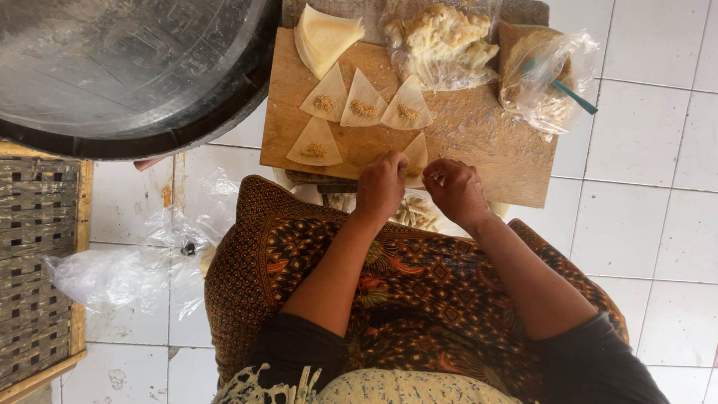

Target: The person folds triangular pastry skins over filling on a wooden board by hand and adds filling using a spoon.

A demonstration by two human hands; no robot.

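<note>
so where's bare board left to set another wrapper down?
Free: the wooden board's right half, between the filled wrappers, the plastic bags and the right hand. Crowded: left half with four filled triangles, the wrapper stack on top, and the left hand folding one.

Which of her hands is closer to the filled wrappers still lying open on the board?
The left hand. The open wrapper lies on its side of the wooden board, up and to the left. The right hand is further away, and both hands are busy with one wrapper.
</note>
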